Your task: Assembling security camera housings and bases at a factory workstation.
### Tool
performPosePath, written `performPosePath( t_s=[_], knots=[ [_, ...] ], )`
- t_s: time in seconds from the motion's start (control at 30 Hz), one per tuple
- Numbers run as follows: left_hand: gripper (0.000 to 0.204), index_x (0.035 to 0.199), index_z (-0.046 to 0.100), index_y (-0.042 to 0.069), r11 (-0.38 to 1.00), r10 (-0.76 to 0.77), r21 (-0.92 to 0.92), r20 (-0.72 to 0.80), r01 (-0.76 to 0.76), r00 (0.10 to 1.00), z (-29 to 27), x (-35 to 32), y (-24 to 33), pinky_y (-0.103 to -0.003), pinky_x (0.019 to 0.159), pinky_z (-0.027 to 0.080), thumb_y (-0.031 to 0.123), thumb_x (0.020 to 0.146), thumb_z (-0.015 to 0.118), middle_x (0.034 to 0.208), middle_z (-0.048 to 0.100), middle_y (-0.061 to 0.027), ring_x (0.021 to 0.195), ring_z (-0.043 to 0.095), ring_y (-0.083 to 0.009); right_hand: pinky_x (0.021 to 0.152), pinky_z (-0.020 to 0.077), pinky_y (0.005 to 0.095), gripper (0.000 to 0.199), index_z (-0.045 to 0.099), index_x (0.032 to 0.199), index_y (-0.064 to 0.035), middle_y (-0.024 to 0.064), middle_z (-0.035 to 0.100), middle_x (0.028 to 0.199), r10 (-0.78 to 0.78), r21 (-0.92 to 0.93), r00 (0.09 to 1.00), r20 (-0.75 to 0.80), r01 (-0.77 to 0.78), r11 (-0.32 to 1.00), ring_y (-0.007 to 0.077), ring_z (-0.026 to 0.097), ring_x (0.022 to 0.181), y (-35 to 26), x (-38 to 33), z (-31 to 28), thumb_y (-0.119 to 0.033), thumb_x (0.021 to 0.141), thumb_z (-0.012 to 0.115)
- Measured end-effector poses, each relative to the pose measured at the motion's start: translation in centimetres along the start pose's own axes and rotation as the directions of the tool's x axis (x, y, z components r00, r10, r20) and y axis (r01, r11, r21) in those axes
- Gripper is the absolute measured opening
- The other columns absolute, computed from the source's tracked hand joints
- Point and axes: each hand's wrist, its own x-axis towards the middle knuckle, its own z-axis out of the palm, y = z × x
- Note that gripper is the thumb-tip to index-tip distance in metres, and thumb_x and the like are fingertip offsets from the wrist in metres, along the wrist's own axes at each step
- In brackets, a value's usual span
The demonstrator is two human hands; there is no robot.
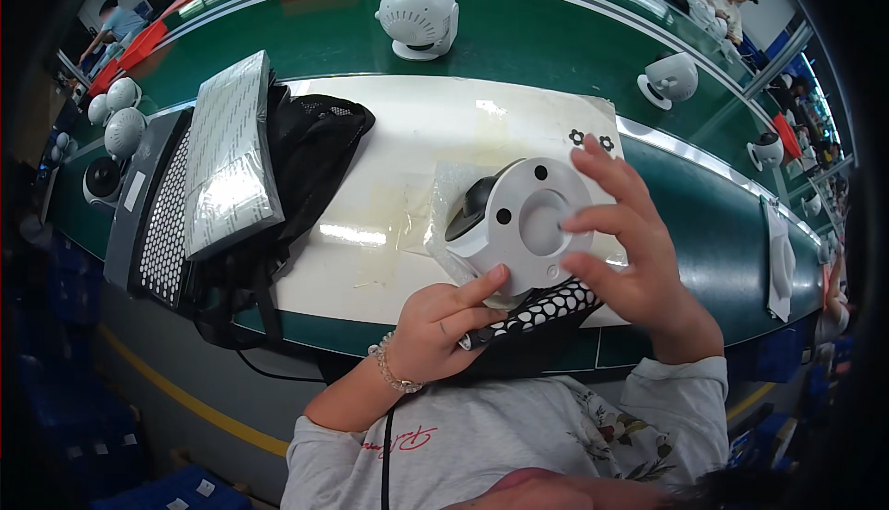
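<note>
In the head view, the white machine [509, 251] is near the middle of the scene, over the near part of a white board [417, 117] on the green table [546, 47], its round underside facing up. Two black dots [504, 217] sit on that underside; a pale round spot [553, 271] toward its near edge has none, so the work looks part-done. The right side is hidden, so what is left there cannot be told.

The left hand [435, 325] steadies the near edge with an extended finger. The right hand [634, 242] has a half-open grip, its fingertips at the central hollow; whether they pinch anything small cannot be told.

Clear plastic [446, 191] lies beside the machine, and a spotted strip [556, 309] crowds the near side. Left are a silver pack [231, 158] and a black bag [324, 135]; another white machine stands far off.
</note>
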Motion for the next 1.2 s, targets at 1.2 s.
performPosePath(
  t_s=[1.2],
  knots=[
    [0.038, 0.084, 0.064, 0.007, 1.000, -0.024, 0.000, -0.085, 0.024, 0.996, 0.8, -0.2, -0.3, -0.028, 0.057, 0.043, -0.001, 0.047, 0.064, 0.119, 0.051, -0.0108, 0.069, 0.057, -0.0199, 0.100, 0.0191, 0.0416, 0.005, 0.057, 0.077, -0.0096, 0.0123, 0.043, 0.126, 0.012, 0.173, 0.983, -0.185, 0.021, 0.985, 0.0294, 0.029, 0.125, 2.4, -2.8, 1.9, -0.009, 0.074, 0.061]
  ],
)
